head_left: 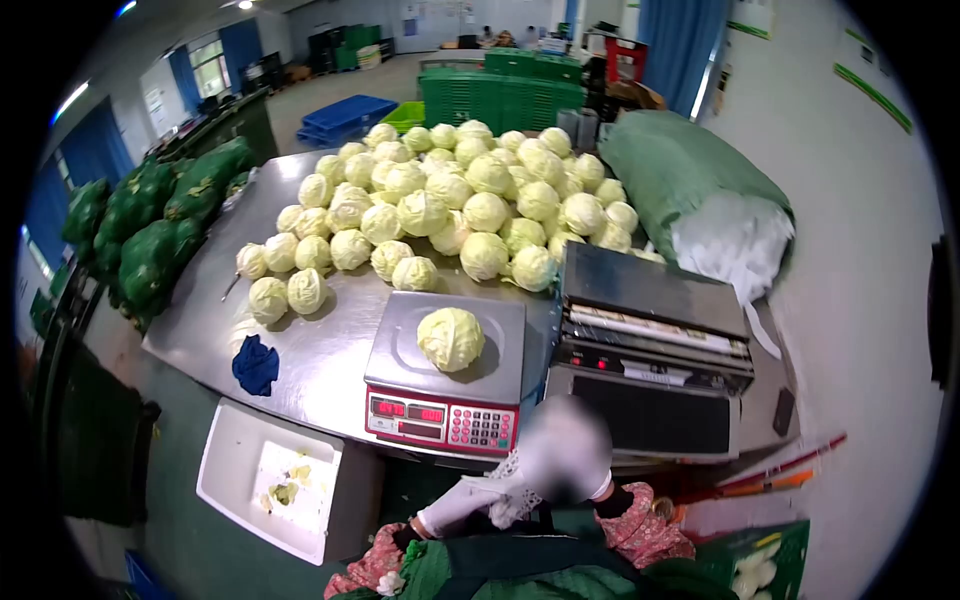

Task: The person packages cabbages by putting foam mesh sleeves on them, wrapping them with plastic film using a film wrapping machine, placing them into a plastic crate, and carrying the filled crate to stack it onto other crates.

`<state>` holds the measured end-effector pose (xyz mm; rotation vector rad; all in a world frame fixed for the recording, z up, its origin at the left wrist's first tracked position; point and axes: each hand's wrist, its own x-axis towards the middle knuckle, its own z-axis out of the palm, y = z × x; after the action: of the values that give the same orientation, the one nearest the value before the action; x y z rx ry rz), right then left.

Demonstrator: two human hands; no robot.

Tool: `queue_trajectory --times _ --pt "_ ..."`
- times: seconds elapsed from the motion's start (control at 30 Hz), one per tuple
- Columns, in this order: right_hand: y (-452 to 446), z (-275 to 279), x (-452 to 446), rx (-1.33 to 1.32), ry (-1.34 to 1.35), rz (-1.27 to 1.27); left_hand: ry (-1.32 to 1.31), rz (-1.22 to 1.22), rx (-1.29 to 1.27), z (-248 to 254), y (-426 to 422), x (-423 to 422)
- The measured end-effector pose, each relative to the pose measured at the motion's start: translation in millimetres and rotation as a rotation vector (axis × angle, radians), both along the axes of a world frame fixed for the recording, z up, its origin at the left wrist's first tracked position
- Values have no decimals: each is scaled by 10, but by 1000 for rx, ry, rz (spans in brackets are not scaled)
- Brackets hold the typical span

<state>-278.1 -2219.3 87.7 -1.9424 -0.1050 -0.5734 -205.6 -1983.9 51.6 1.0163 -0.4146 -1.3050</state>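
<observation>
A single cabbage sits right on top of the scale, towards the right of its plate, and the red readout is lit. By the look of it, this is the weighing step, with no hand touching the cabbage. Down at the scale's front right corner, the left hand and right hand come close together in white gloves — how wide the fingers are, or whether they grip anything, I cannot tell through the blur. Beyond the scale there's a big heap of cabbages; to its front left, lower down, a white bin with leaf scraps inside. From here, a lift would call for the hands to part, come in over the scale's front edge and cup that round head from its sides — no leaning on the plate.
</observation>
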Motion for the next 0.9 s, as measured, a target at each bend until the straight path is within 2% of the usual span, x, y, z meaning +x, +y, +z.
queue_trajectory --times 0.03,0.1,0.13,0.17,0.23,0.27,0.3,0.4,0.43,0.5,0.63,0.7,0.77,0.83,0.9 --pt "-81 -21 105 2 -3 27 -12 -125 -91 236 -7 104" --pt "-182 -45 286 20 28 30 -288 -160 187 410 65 232" --pt "-258 -95 327 -35 50 118 -239 -151 81 378 110 339" --pt "-285 -32 389 -35 58 127 -292 -72 6 425 133 448" --pt "-311 188 516 -502 -248 138 -187 213 -73 493 116 684" --pt "-215 441 573 -656 -197 119 -251 334 -21 494 121 873" --pt "-204 447 613 -653 -187 117 -313 449 33 495 130 1083" --pt "-167 438 772 -74 153 -221 -317 592 47 612 143 1725" --pt "-204 404 825 -78 153 -245 -367 599 56 658 154 1944" --pt "-226 417 897 98 222 -275 -356 640 13 668 105 2388" --pt "-166 485 1043 171 280 -333 -504 545 60 655 -273 3249" --pt "-113 470 1120 139 253 -346 -758 516 35 463 -635 3685" --pt "-51 431 1183 55 201 -381 -994 500 115 564 -1058 3879" --pt "27 486 1257 -129 215 -449 -1324 525 90 459 -1559 4148" --pt "91 518 1291 -51 323 -466 -1664 610 166 522 -2068 4326"
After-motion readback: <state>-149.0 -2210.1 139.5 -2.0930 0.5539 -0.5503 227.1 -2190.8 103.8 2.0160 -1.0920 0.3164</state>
